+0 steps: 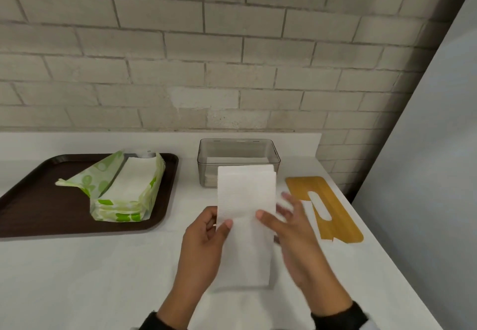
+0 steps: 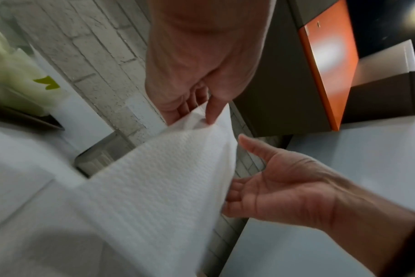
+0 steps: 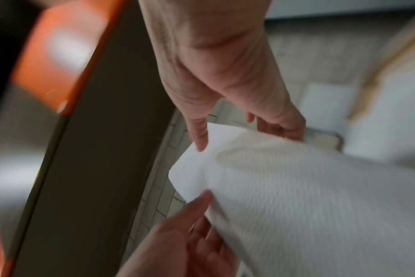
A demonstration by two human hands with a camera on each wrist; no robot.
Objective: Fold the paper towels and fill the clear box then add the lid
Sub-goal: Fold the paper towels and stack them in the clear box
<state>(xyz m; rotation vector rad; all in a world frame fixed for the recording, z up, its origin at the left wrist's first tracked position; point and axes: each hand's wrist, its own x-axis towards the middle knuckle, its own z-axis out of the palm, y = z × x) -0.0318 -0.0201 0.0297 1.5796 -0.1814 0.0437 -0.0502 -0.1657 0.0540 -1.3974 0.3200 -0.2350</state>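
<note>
1 paper towel [image 1: 245, 200] is held over the surface [image 1: 103, 278], its long axis pointing straight at the clear box [image 1: 206, 164] just beyond. At its left edge the left grip [image 1: 204, 242] pinches it; the right grip [image 1: 294, 231] lies spread, thumb touching the right edge. The towel hides part of the box's near wall, and the fill level is unclear.

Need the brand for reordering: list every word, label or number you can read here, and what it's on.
No text is readable in any view.
Paper towel package: green leaf-like shapes only, no legible words.
Clear box: tiny dark marks on far wall, too small to read.
Wooden lid, held paper towel: no print visible.
</note>
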